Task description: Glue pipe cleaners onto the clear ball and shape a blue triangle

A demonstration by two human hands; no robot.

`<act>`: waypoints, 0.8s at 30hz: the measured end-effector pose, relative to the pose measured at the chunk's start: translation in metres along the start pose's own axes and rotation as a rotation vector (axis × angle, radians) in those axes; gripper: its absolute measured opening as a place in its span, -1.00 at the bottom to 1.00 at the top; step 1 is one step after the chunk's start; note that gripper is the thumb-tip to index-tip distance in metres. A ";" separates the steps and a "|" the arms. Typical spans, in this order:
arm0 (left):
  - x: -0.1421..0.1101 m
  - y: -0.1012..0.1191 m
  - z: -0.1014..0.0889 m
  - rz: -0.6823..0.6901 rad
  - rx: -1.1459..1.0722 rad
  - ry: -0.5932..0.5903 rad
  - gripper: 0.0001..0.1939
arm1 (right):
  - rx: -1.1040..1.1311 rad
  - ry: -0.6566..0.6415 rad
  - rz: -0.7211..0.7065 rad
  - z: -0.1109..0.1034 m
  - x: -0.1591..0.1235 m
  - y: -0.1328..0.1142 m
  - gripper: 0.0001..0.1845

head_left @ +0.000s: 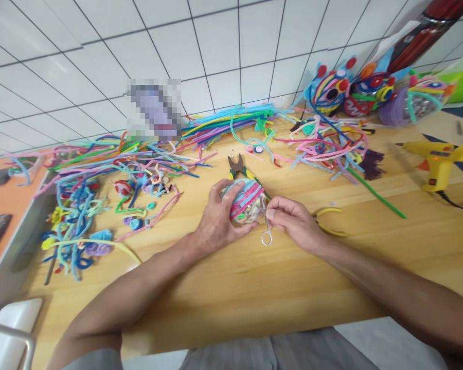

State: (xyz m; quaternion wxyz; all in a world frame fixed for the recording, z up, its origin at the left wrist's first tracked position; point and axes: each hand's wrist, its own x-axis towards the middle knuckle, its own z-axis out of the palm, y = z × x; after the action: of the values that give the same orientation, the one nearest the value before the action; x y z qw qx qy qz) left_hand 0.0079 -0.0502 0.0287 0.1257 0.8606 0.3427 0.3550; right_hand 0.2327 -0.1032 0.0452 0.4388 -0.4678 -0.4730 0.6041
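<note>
My left hand (219, 218) is wrapped around a rounded clear craft piece (247, 201) banded with pink and light-blue pipe cleaners. Against the piece's right side, my right hand (289, 218) pinches a slim metallic tool with a ring-shaped handle (266, 237); its other end is hidden by the fingers and the piece, so its exact kind does not show. Just beyond the piece lie pliers (237, 165) with dark jaws and green-yellow handles. Yellow curved tool handles (332, 221) show beside my right wrist, partly covered by it.
A yellow glue gun (440, 164) with a cord stands at right. Decorated bottle figures (327, 90) line the back right. Long pipe cleaners (224, 126) lie along the tiled wall, with coiled pieces (75, 226) at left. A green pipe cleaner (378, 194) sticks out at right.
</note>
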 end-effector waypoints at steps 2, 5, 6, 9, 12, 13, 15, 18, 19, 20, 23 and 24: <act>0.000 0.000 0.000 -0.032 0.031 -0.011 0.05 | 0.008 0.001 -0.002 0.000 0.000 0.001 -0.68; 0.001 0.000 0.002 0.000 0.008 0.020 0.02 | 0.024 0.000 -0.003 -0.001 0.000 0.004 -0.69; 0.002 0.000 0.002 0.024 -0.009 0.030 0.01 | 0.029 0.001 -0.005 -0.001 0.000 0.005 -0.69; 0.003 -0.002 0.003 0.080 -0.060 0.032 -0.01 | 0.040 0.002 -0.016 -0.002 0.001 0.006 -0.71; 0.003 -0.004 0.003 0.092 -0.078 0.034 -0.01 | 0.034 -0.004 -0.011 -0.002 0.003 0.005 -0.71; 0.003 -0.005 0.003 0.094 -0.078 0.039 -0.01 | 0.037 -0.008 -0.007 -0.002 0.003 0.005 -0.70; 0.002 -0.005 0.004 0.098 -0.076 0.048 -0.01 | 0.057 -0.014 -0.004 -0.001 0.004 0.005 -0.69; 0.001 -0.005 0.005 0.087 -0.074 0.057 -0.01 | 0.091 -0.023 -0.009 -0.001 0.005 0.005 -0.70; 0.001 -0.005 0.005 0.081 -0.075 0.060 -0.01 | 0.101 -0.020 -0.015 -0.001 0.005 0.005 -0.71; 0.001 -0.005 0.005 0.074 -0.076 0.065 0.00 | 0.112 -0.013 -0.023 0.000 0.005 0.005 -0.72; 0.001 -0.004 0.006 0.052 -0.071 0.072 -0.02 | 0.140 0.016 -0.027 0.003 0.006 0.007 -0.73; 0.001 -0.004 0.006 0.047 -0.067 0.074 -0.02 | 0.147 0.028 -0.017 0.004 0.006 0.007 -0.73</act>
State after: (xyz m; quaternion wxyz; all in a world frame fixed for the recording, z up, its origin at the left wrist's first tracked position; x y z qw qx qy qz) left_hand 0.0106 -0.0464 0.0232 0.1336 0.8500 0.3149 0.4005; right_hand 0.2272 -0.0993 0.0375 0.4835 -0.4387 -0.4251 0.6269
